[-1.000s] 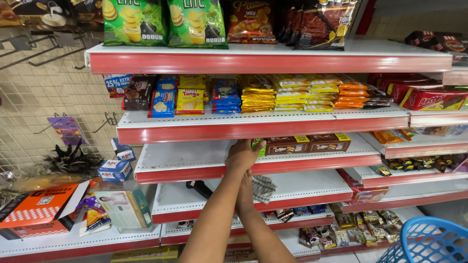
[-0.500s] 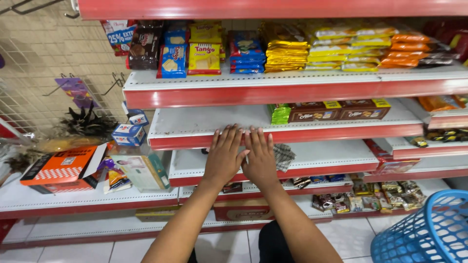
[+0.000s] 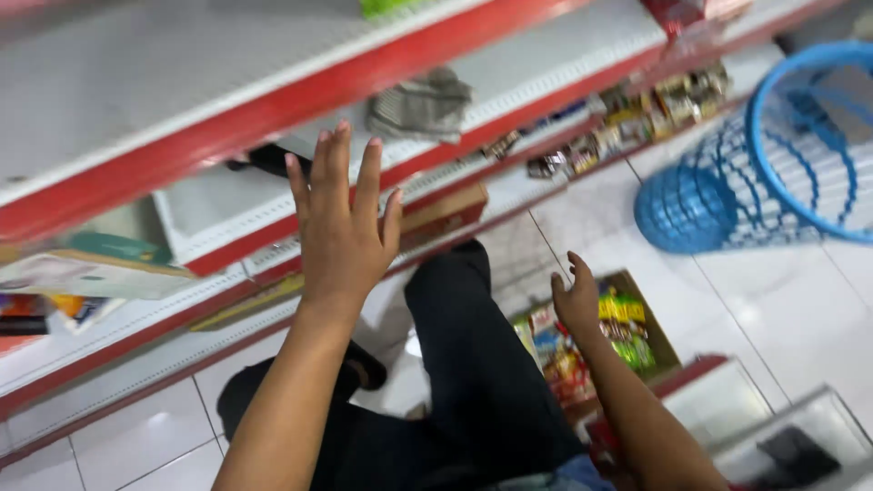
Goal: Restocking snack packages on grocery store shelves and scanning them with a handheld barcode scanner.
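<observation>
My left hand (image 3: pixel 341 223) is raised with its fingers spread, in front of the red edge of a white shop shelf (image 3: pixel 273 105); it holds nothing. Lower down, my right hand (image 3: pixel 576 300) reaches toward an open cardboard box of snack packets (image 3: pixel 600 341) on the floor, fingers loosely apart and empty. A grey crumpled cloth (image 3: pixel 420 105) lies on the shelf behind my left hand. My legs in dark trousers (image 3: pixel 473 373) are between the two hands.
A blue plastic basket (image 3: pixel 773 173) lies tipped on the white tiled floor at the right. Small packets (image 3: pixel 637 114) line a lower shelf. Books and flat packs (image 3: pixel 82 273) sit on a shelf at the left. A clear box (image 3: pixel 791 436) is at bottom right.
The view has swung down from the stocked shelves toward the floor. Both hands left the shelf edge; my right hand dropped toward the snack box and my left stayed raised.
</observation>
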